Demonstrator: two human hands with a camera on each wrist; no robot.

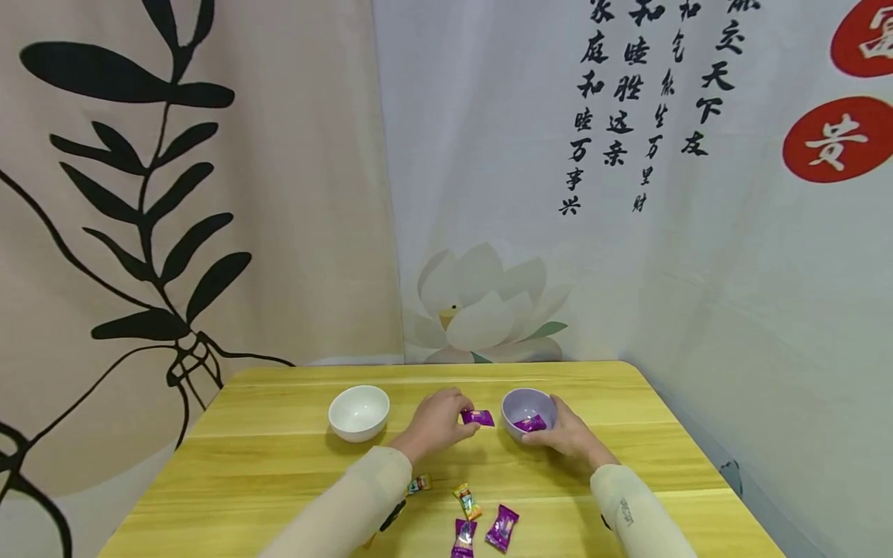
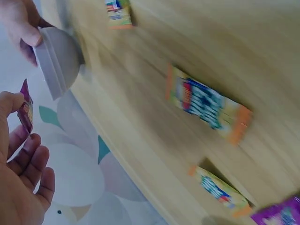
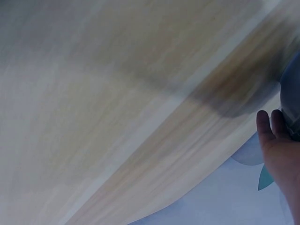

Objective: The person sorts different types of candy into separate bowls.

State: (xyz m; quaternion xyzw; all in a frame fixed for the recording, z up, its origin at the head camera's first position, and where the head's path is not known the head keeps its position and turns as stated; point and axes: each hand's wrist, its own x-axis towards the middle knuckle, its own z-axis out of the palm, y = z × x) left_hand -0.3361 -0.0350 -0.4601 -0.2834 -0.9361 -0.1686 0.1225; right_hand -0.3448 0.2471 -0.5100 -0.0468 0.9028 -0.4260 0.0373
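Observation:
My left hand [image 1: 438,422] pinches a purple-wrapped candy [image 1: 478,418] between thumb and fingertips, just left of a lavender bowl [image 1: 525,403]. In the left wrist view that candy [image 2: 26,110] appears edge-on, with the other fingers loosely bent below it. My right hand [image 1: 568,432] holds the bowl by its right side, thumb at the near rim. Another purple-wrapped candy [image 1: 532,423] lies inside the bowl. Only part of the bowl [image 3: 291,93] shows in the right wrist view, at the right edge beside the fingers.
A white bowl [image 1: 359,415] stands to the left on the wooden table [image 1: 279,434]. Nearer lie purple-wrapped candies [image 1: 502,528] and yellow-wrapped candies [image 1: 467,502], one partly behind the left sleeve. A printed cloth wall [image 1: 488,194] rises behind the table.

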